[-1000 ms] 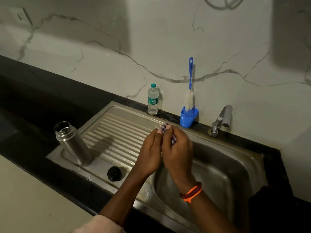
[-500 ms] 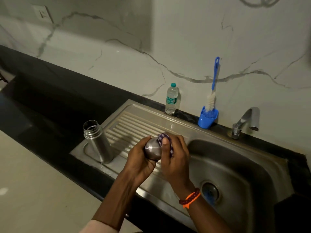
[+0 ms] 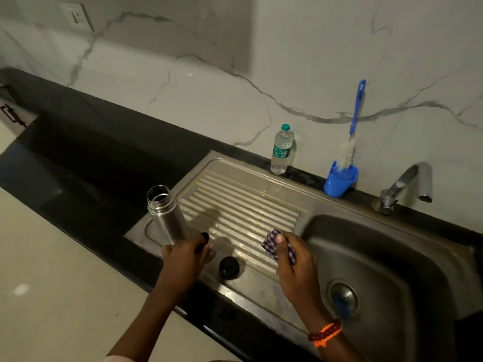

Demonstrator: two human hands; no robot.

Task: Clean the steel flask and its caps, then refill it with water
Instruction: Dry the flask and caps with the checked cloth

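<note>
Two caps and one open steel flask point(image 3: 167, 215) show in the head view, the only one. The flask stands upright at the left end of the sink's point(image 3: 392, 257) ribbed drainboard, near its front-left corner. The left hand point(image 3: 187, 259) is curled round a steel cap point(image 3: 203, 242) just beside the flask's base; the black cap point(image 3: 229, 267) lies by the front edge. The right hand point(image 3: 292, 259) pinches a checked cloth point(image 3: 274, 244) at the basin's left rim. Likely risks: the left hand could knock the lidless flask over toward the counter edge, and a wet cap could slip from the fingers into the basin.
</note>
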